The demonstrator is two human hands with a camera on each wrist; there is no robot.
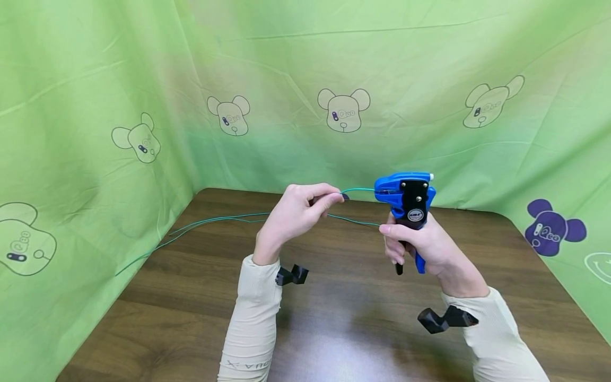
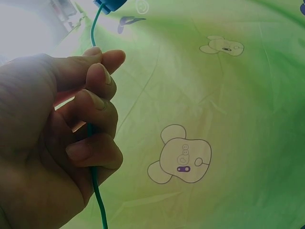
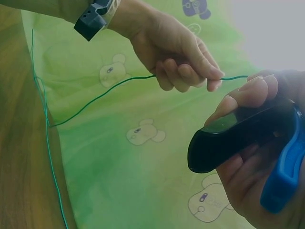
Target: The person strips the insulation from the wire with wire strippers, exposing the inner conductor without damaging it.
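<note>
My right hand (image 1: 420, 241) grips the handles of a blue and black wire stripper (image 1: 408, 199), held upright above the table; the handles (image 3: 248, 133) show in the right wrist view. My left hand (image 1: 298, 212) pinches a thin green wire (image 1: 215, 218) between thumb and fingers, just left of the tool's head. The wire's end (image 1: 360, 190) runs into the blue head. In the left wrist view the wire (image 2: 97, 191) passes through the curled fingers (image 2: 93, 107) up toward the tool. The rest of the wire trails left across the table.
A dark wooden table (image 1: 334, 318) lies under both arms. Green cloth (image 1: 305, 79) printed with bear figures hangs behind and at both sides. The loose wire loops to the table's left edge (image 1: 143, 257).
</note>
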